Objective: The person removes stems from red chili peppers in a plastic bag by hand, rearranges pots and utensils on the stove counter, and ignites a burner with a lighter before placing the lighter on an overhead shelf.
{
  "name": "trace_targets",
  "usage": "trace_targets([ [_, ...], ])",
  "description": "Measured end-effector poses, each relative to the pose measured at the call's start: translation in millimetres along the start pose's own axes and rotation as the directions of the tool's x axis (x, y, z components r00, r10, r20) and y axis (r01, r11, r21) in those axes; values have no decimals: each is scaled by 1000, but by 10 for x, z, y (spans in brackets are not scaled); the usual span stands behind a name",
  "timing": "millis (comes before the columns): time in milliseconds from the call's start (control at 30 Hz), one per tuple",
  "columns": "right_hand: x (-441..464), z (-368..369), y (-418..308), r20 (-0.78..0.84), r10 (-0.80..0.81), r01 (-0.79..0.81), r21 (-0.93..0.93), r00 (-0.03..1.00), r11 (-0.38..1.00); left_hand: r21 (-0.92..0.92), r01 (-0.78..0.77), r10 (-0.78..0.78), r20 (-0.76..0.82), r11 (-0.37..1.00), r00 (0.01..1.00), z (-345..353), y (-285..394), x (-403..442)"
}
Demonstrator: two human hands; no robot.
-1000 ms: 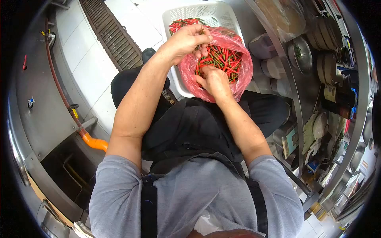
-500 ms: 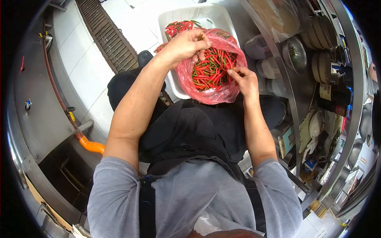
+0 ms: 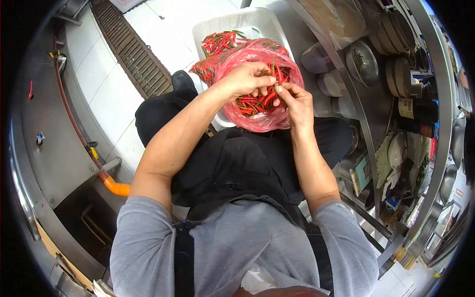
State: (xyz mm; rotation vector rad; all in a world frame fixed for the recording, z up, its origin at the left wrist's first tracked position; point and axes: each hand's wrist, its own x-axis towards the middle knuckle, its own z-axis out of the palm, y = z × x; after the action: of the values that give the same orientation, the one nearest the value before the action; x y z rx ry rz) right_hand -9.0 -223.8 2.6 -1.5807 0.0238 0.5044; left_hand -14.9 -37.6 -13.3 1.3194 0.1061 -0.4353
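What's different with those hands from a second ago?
The right hand came up out of the chillies and now pinches a red chilli. The left hand moved right, toward it. The pink bag stayed over the white basket.

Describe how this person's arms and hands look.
Short grey sleeves cover the upper arms, leaving the forearms bare. Neither the left hand nor the right hand wears a glove, and no watch shows at either wrist.
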Motion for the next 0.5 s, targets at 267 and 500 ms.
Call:
trace_targets([
  [267, 53, -158, -220, 21, -436, 415, -353, 900, 839, 94, 107, -119, 125, 990, 985, -116, 5, 18],
  [500, 129, -183, -170, 253, -385, 455, -616, 888, 643, 215, -109, 88, 103, 970, 991, -150, -82, 72],
])
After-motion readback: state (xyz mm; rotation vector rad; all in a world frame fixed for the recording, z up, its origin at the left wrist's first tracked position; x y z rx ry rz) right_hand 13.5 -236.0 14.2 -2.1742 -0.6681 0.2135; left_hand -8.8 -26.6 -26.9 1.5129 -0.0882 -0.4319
